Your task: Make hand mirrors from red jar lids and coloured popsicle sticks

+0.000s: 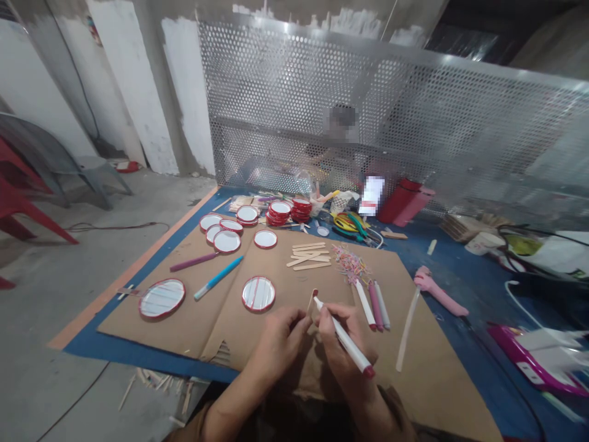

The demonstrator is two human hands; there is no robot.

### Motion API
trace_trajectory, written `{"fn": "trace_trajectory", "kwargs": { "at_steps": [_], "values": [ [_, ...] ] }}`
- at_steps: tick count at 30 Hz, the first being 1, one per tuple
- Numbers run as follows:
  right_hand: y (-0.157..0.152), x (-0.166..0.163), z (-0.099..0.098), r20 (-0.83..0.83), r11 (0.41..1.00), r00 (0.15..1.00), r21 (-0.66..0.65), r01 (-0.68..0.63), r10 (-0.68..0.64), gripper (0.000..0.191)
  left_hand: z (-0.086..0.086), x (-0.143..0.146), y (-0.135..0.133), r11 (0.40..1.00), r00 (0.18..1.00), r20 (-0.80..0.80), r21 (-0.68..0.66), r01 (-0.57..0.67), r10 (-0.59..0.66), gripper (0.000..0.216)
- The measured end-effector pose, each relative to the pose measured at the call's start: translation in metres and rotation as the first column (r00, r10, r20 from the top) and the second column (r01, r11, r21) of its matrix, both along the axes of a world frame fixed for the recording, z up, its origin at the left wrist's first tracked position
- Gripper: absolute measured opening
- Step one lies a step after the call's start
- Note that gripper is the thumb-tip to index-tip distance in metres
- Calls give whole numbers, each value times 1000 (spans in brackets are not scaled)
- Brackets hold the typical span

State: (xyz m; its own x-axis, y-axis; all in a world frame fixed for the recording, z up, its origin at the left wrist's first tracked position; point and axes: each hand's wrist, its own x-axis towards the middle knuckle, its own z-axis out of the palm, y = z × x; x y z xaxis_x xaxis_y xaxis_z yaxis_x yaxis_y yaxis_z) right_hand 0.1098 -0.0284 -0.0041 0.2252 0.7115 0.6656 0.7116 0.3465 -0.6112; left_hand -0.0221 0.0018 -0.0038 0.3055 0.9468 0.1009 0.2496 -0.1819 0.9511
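Between the fingertips of my left hand (281, 339) is a small wooden craft stick (311, 303), its upper end coloured red. My right hand (343, 331) grips a white marker (352, 348) with a red end, and its tip meets or nearly meets the stick's red end. Beyond my left hand lies a round, red-rimmed jar lid (258, 293) with pale strips across it. A similar lid (162, 298) with a stick at its side sits at the left. Several bare craft sticks (309, 255) form a loose pile ahead of my hands.
Cardboard (216, 325) covers part of the blue table. More lids (226, 241) stand at the back. Markers (365, 305) lie to the right, near a pink glue gun (439, 293) with a cord. A perforated metal panel (285, 92) rises behind; a person appears through it.
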Motion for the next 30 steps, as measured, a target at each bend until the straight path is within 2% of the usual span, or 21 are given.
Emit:
{"fn": "trace_trajectory", "kwargs": {
  "at_steps": [17, 24, 30],
  "values": [
    [0, -1, 5, 11, 1000, 1000, 20, -19, 19, 9, 1, -1, 0, 1000, 1000, 8, 2, -6, 6, 27],
    [-1, -1, 7, -35, 999, 999, -11, 35, -35, 13, -1, 0, 1, 1000, 1000, 20, -2, -15, 15, 26],
    [1, -1, 7, -14, 994, 997, 79, 76, -75, 8, -1, 0, 0, 1000, 1000, 6, -8, -8, 9, 27]
  ]
}}
